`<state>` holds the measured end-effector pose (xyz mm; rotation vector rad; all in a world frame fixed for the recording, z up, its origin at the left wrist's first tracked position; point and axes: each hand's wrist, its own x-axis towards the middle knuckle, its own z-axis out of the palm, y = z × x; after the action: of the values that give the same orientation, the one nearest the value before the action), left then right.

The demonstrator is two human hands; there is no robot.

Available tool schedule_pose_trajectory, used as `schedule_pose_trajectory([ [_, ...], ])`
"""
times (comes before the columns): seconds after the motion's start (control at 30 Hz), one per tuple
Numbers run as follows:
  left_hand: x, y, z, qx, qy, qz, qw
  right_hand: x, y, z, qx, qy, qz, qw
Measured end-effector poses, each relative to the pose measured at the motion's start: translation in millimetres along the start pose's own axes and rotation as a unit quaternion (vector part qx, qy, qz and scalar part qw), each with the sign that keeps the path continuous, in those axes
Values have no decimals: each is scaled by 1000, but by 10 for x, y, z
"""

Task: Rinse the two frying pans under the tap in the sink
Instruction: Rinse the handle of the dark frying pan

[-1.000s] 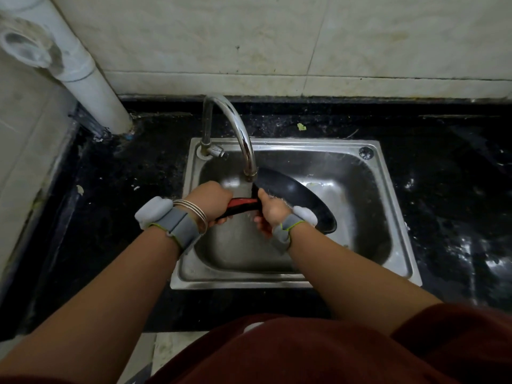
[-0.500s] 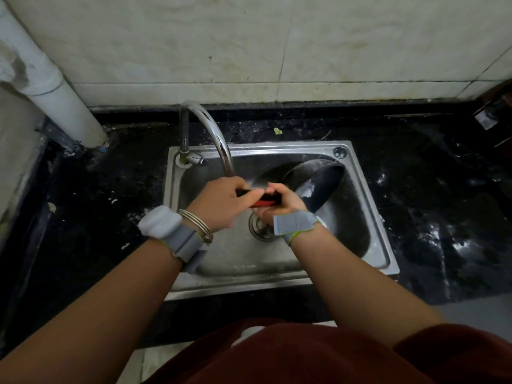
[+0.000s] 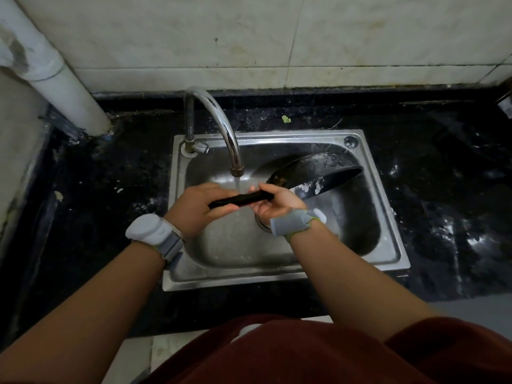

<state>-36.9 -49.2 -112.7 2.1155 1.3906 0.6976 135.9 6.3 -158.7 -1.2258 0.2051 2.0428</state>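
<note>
Steel sink (image 3: 388,245) is set into a dark wet countertop (image 3: 443,189), and the curved tap (image 3: 221,128) runs a thin stream of water (image 3: 237,185) down onto the handle (image 3: 241,200) of a black frying pan (image 3: 318,176); the pan is turned on its edge inside the basin, its bowl to the right of the stream and close to the back wall, probably so that water can run off it and not collect inside; white spots, perhaps foam or residue, show on its rim and outer side; the left hand (image 3: 199,209) is closed around the free end of the handle and carries the weight, while the right hand (image 3: 274,203) is wrapped on the handle nearer the bowl, its fingers under it, I think to rub the handle clean in the stream; both wrists wear grey bands; only one pan is visible, so I judge that the rinsing is not finished; the wet handle may slip.
</note>
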Motion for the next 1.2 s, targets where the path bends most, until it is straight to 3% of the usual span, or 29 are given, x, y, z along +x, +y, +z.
schedule_pose_trajectory([
  [0.17, -53, -76, 189, 93, -17, 27, 995, 39, 22, -99, 57, -74, -31, 995],
  [0.3, -121, -172, 254, 94, -19, 3, 995, 106, -8, -162, 26, -67, -25, 997],
  [0.4, -130, -212, 229, 111, -48, -8, 993, 172, 42, -161, 85, -99, -38, 991],
  [0.5, -70, -285, 171, 90, -38, -53, 994, 244, 73, -82, 134, -98, -55, 985],
  [0.6, 100, -250, 115, 17, 9, -113, 993, 273, -5, -77, 104, -69, -50, 991],
  [0.7, 309, -145, 98, -18, 27, -201, 979, 283, -36, -104, 41, -36, -26, 998],
  [0.83, 480, 4, 123, -74, -9, -293, 953, 265, -45, -185, 52, -24, -9, 998],
  [0.93, 484, 45, 202, -129, 33, -329, 935, 235, -49, -220, 53, -34, -4, 998],
  [1.03, 447, 47, 284, -54, 45, -343, 937, 248, -15, -251, 11, -15, 1, 1000],
  [1.13, 443, 53, 278, 70, -8, -351, 934, 286, 11, -273, -33, -8, 11, 999],
  [1.2, 483, 7, 242, 92, -43, -386, 917, 286, 14, -272, -50, -5, 19, 999],
])
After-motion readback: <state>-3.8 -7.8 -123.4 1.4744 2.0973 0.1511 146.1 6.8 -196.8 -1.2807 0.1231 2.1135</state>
